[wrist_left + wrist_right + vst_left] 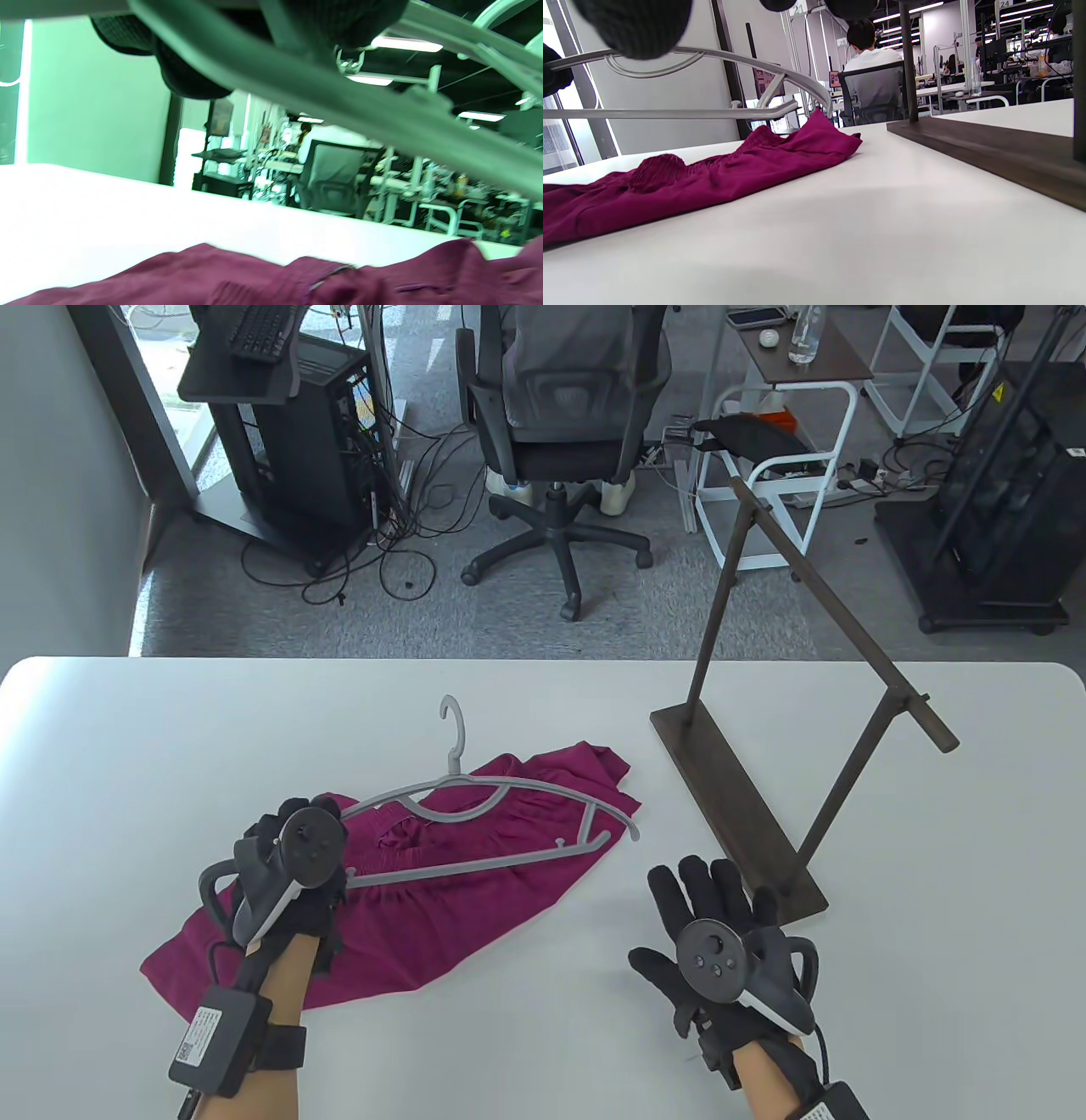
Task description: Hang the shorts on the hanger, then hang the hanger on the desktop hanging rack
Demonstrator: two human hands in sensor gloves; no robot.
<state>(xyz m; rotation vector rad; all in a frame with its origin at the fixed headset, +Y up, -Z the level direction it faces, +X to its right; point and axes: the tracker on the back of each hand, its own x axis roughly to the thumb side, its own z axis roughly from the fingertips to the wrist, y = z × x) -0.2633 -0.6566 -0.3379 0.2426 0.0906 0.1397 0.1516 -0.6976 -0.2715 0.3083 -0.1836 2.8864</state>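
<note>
Magenta shorts lie crumpled on the white table, left of centre. A grey plastic hanger hovers just above them, hook pointing away from me. My left hand grips the hanger's left end. In the left wrist view the hanger bar crosses under my fingers, over the shorts. My right hand rests flat on the table with fingers spread, holding nothing, beside the near end of the dark wooden rack. The right wrist view shows the hanger raised above the shorts.
The rack's flat base runs diagonally across the right half of the table, and its bar slopes up toward the far side. In the right wrist view the base lies close on the right. An office chair stands beyond the table.
</note>
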